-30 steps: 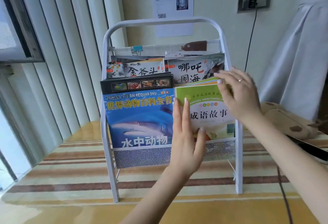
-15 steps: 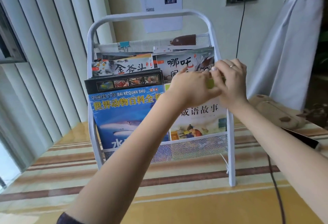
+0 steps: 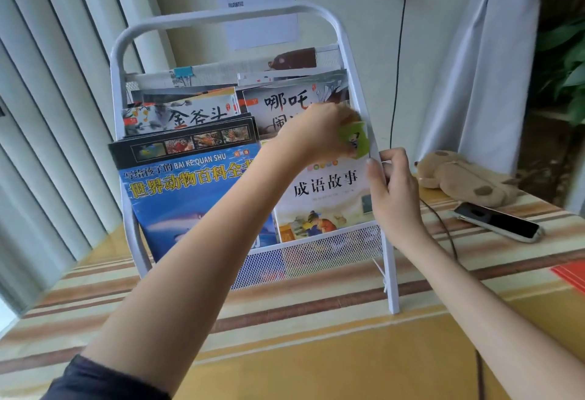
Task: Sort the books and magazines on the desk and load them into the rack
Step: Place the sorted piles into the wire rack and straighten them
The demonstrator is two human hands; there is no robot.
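A white metal rack (image 3: pixel 388 260) stands on the striped desk, its tiers filled with books. In the front tier a blue animal encyclopedia (image 3: pixel 177 190) stands on the left and a green-and-white story book (image 3: pixel 323 197) on the right. My left hand (image 3: pixel 316 133) reaches across the rack and grips the top edge of the story book, bending its green corner forward. My right hand (image 3: pixel 391 190) holds the rack's right post beside that book, fingers curled round the tube. Behind them stand two illustrated books (image 3: pixel 196 114) and papers with a blue clip (image 3: pixel 183 72).
To the right of the rack lie a brown plush pencil case (image 3: pixel 465 181) and a black phone (image 3: pixel 498 222). A dark cable (image 3: pixel 440 219) runs from the wall socket down across the desk. A red item (image 3: pixel 573 276) shows at the right edge. Blinds hang on the left.
My left hand rose from the front of the books to the story book's top edge. My right hand dropped from that top edge to the rack's right post.
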